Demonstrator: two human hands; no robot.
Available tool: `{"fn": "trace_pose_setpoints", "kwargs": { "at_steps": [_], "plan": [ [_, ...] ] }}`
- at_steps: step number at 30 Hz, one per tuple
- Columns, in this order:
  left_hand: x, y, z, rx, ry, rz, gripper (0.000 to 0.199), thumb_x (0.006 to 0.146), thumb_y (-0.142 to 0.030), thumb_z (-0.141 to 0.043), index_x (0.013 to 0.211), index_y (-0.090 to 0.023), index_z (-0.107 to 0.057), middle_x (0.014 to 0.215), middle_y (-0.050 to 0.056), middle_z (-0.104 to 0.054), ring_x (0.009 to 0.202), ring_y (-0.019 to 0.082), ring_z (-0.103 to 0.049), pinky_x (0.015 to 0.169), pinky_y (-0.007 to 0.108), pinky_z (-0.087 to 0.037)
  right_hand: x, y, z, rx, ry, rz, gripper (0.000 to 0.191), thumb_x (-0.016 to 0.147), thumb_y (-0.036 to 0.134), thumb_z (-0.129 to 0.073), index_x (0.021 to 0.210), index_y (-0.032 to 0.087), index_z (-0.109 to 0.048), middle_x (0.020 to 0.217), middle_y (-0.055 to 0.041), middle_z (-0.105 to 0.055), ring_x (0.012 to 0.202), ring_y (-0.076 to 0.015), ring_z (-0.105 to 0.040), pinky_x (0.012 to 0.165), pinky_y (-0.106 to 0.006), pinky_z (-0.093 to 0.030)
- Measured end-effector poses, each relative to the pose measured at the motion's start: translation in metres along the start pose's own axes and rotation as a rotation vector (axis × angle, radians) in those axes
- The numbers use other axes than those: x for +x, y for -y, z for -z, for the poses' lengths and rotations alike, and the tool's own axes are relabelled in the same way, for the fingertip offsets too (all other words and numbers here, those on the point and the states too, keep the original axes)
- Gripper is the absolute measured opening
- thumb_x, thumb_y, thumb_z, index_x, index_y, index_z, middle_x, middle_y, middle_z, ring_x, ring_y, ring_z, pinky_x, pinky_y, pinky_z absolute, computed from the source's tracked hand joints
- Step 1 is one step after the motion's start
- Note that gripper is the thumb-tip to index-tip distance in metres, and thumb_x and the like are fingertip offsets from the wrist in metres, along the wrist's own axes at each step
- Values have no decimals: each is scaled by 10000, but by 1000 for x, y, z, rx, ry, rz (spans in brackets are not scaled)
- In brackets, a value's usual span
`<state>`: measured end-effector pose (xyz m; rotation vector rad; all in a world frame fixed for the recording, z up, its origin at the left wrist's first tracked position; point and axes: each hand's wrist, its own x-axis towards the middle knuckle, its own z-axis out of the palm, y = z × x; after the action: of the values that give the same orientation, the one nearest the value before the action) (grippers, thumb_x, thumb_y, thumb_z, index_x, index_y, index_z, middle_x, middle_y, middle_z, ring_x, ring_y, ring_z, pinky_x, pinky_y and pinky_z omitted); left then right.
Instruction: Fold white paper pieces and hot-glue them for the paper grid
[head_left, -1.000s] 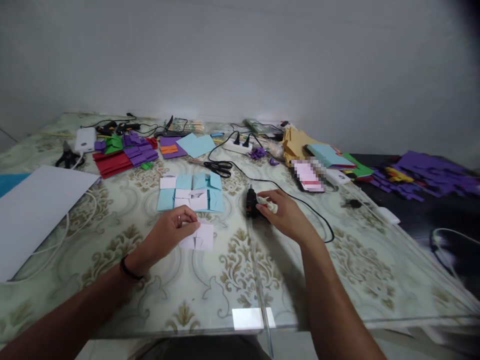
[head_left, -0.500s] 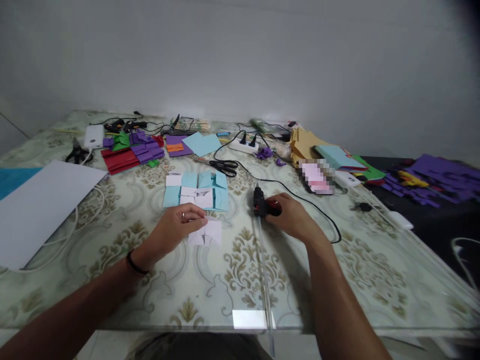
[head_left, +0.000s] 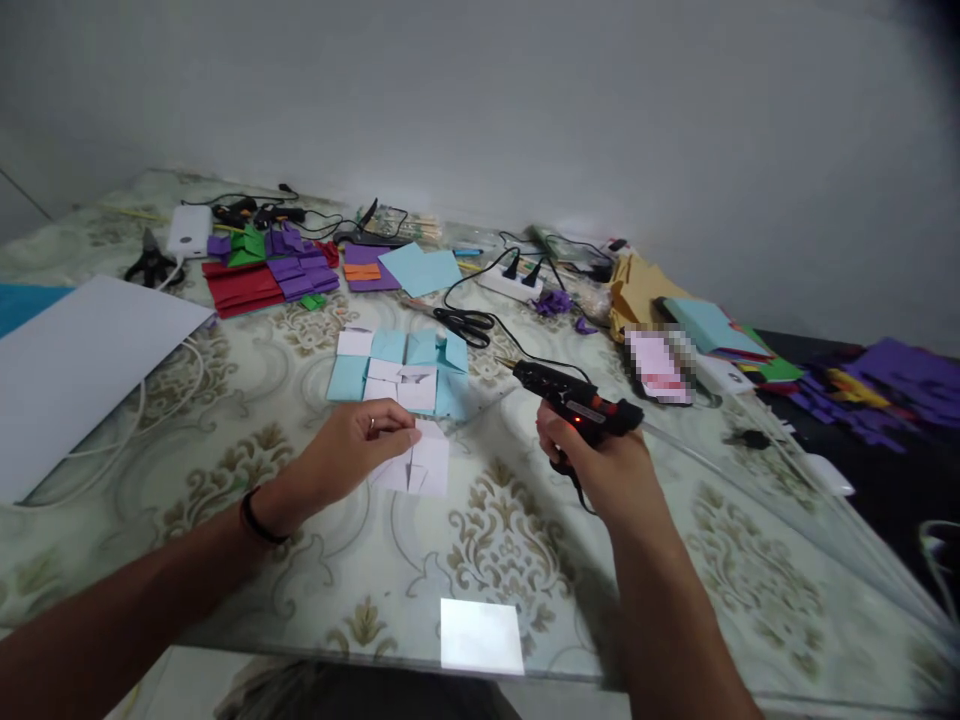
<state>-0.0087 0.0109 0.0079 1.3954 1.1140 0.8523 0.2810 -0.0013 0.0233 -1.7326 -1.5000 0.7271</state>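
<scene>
A black glue gun (head_left: pixel 577 398) with a small red light is gripped in my right hand (head_left: pixel 600 455), raised over the table with its nozzle pointing left. A clear glue stick trails from its rear to the right. My left hand (head_left: pixel 352 450), wearing a ring, has its thumb and fingertips closed on the upper left part of a folded white paper piece (head_left: pixel 427 467). Just beyond that piece lies a panel of light blue and white folded papers (head_left: pixel 382 345). The fingers hide part of the white piece.
Black scissors (head_left: pixel 469 325) and a white power strip (head_left: pixel 510 283) lie behind the panel. Folded red paper (head_left: pixel 240 290) and purple pieces are at back left, a large white sheet (head_left: pixel 97 370) at left. A phone (head_left: pixel 658 368) and yellow paper (head_left: pixel 637 290) sit at right.
My right hand has lifted the glue gun and turned it from pointing away to pointing left. The left hand remains at the white piece. The view has tilted slightly.
</scene>
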Motion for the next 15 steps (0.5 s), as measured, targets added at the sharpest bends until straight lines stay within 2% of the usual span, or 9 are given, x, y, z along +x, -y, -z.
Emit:
{"fn": "trace_pose_setpoints", "kwargs": {
  "at_steps": [5,7,10,12,15],
  "plan": [
    [0,-1,1,25,8,14,203,822,-382,-732,800,-184,-696,742,0,-725,642,133,-595,575,233,-404,1,3,2,43,-99,-85,358,862,550,-674,743,213,-676,664,-44,-665,569,-184,-577,510,-291,-463],
    [0,-2,2,73,30,9,191,828,-375,-715,796,-188,-690,766,12,-741,672,153,-630,602,248,-433,3,4,1,17,-82,-140,391,851,585,-668,750,208,-693,729,-55,-697,597,-186,-597,507,-282,-473],
    [1,0,4,188,76,-34,138,833,-328,-689,802,-194,-696,937,62,-792,879,223,-714,794,318,-519,5,4,-3,-61,9,-166,451,872,625,-615,715,210,-692,790,-67,-729,695,-216,-665,551,-288,-498],
    [2,3,5,242,106,-48,111,837,-300,-669,792,-198,-680,1045,88,-796,1022,264,-723,920,371,-518,5,5,-7,-81,41,-167,473,889,642,-586,719,214,-697,804,-70,-740,763,-240,-701,574,-292,-502],
    [2,8,4,233,150,-20,131,871,-317,-648,803,-205,-644,1140,117,-780,1150,299,-706,997,418,-503,5,7,-10,-60,58,-159,472,901,638,-568,739,216,-702,795,-69,-750,784,-252,-720,580,-295,-502]
  ]
}}
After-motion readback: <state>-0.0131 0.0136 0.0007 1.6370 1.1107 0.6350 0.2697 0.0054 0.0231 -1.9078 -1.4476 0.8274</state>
